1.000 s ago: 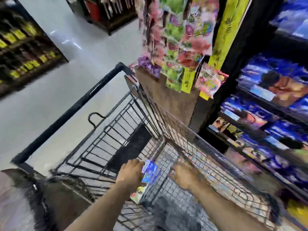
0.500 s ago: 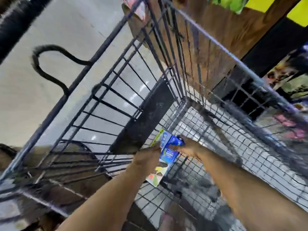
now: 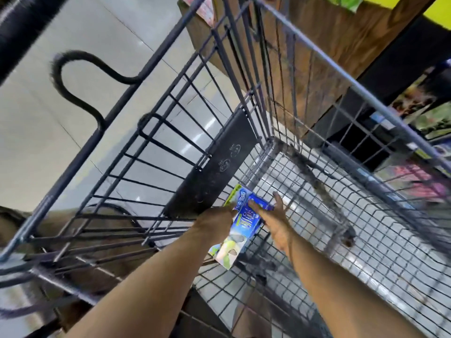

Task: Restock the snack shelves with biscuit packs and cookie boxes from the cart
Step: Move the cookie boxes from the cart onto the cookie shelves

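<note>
Fingers of the left hand (image 3: 214, 222) hidden behind the box (image 3: 244, 224); shelf goods (image 3: 421, 107) blurred.

Head camera looks steeply down, close, into the cart (image 3: 214, 167).

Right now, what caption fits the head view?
In the wire cart, the left hand grips a blue cookie box while the right hand touches its upper end.

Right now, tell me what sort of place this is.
Probably a shop aisle: a wire cart, stocked shelves on the right, and a snack box gripped by the left hand.
</note>
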`<state>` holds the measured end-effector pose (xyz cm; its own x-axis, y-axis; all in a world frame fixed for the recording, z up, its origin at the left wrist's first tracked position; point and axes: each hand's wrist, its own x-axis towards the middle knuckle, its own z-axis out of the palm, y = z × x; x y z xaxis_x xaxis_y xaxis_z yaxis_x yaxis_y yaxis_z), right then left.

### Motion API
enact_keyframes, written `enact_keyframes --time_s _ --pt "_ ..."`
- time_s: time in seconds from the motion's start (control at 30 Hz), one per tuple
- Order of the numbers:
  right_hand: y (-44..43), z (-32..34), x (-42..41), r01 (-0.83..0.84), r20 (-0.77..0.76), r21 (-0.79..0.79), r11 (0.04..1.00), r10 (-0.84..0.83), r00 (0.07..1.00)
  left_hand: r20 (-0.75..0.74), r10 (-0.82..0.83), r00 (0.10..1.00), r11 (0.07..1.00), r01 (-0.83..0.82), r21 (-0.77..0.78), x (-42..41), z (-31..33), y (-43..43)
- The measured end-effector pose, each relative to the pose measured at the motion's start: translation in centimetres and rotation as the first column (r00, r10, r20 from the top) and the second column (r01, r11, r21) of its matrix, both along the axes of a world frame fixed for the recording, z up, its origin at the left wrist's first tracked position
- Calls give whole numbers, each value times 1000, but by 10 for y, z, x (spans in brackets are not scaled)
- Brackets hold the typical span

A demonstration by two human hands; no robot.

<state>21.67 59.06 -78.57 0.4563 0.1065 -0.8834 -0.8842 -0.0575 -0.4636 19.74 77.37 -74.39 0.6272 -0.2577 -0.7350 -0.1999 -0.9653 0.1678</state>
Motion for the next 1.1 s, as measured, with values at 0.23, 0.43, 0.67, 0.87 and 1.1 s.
enact_keyframes --time_s 0.23,0.43,0.67,0.87,1.1 --pt "29 -11 -61 169 -1 31 985 -169 986 -117 540 833 834 -549 -61 16 20 -9" --pt "-63 64 -43 -76 42 159 984 70 997 -262 724 639 570 -767 -296 30 83 -75" --pt "-230 254 -38 -293 61 235 927 287 956 -662 596 455 199 -882 -427 15 238 -217" --pt "-361 420 -62 -343 247 179 922 296 923 -662 513 546 80 -799 -596 -8 392 -343" --pt "-518 544 -108 -101 382 109 989 53 923 -535 635 557 -108 -621 -776 -5 530 -467"
